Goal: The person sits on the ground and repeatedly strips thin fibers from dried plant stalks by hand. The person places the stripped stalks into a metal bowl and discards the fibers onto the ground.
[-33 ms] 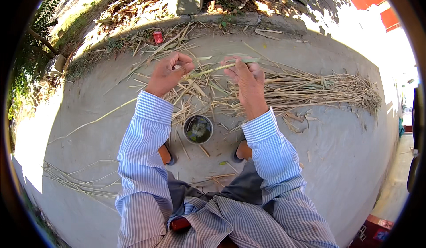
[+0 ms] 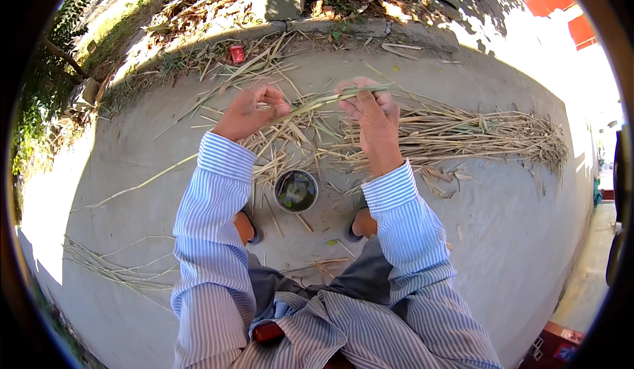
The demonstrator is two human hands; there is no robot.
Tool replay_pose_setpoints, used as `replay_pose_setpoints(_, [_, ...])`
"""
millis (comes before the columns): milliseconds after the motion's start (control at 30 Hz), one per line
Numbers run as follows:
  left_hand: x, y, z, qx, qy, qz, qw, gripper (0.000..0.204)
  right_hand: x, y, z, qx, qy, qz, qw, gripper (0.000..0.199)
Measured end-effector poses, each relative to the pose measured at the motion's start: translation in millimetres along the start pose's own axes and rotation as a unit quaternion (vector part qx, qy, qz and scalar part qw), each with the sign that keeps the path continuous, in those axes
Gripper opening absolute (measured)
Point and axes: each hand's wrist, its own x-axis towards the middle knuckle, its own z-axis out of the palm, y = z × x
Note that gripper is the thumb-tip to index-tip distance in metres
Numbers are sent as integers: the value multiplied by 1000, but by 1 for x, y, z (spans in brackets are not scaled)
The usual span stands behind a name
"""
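As hands [image 2: 310, 108] grip, stalk [image 2: 323, 100] lies left-right

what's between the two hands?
Head view: a thin green stalk spans from left hand to right hand; dry straw lies on the ground beneath.

Hidden and cut-off parts around the reed work

The left hand [image 2: 249, 112] closed over the reed strip [image 2: 317, 103], hiding its near end; the small bowl [image 2: 296, 191] held dark contents too dim to tell, and the red crate [image 2: 553, 349] was cut by the rim.
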Motion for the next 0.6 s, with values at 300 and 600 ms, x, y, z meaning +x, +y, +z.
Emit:
replay_pose_setpoints(300, [-5,-16,-3,-98,-96,-58,989,21,7,-2,3,58,-14,-53,997,35])
replay_pose_setpoints(600, [-6,-38,-26,-244,163,-79,953,25,6,-2,4,25,-34,-71,997,28])
